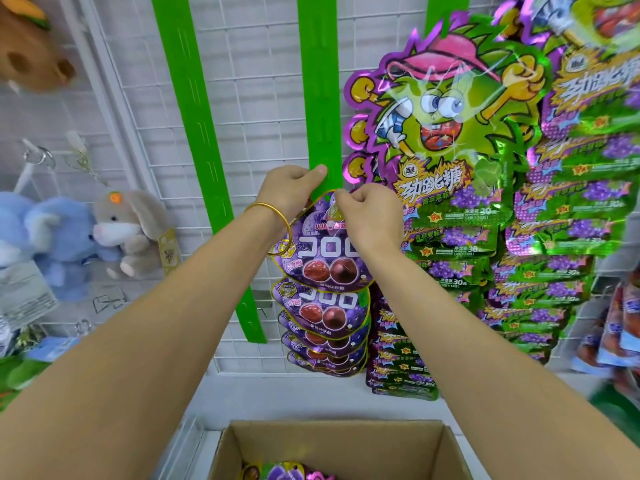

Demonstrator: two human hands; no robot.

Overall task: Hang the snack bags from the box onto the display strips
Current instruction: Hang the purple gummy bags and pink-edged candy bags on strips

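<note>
Your right hand (370,216) pinches the top tab of a purple bag (323,247), fingers curled tight on it. Your left hand (289,190) grips the bag's upper left edge, with the thumb tip flat against the middle strip (318,81). The bag's top lies against the strip's face, right at the grip; whether it is hooked on cannot be told. A bangle (278,233) sits on your left wrist, over the bag's left edge.

Directly below the grip, hung purple bags (323,317) overlap downward along the same strip. Just right of the grip, green bags (446,133) hang in dense columns. Left of the grip is a second strip (199,133), with plush toys (130,230) further left. Well below the grip, nearest you, the box (346,441) stands open with loose bags (287,472) at its bottom.
</note>
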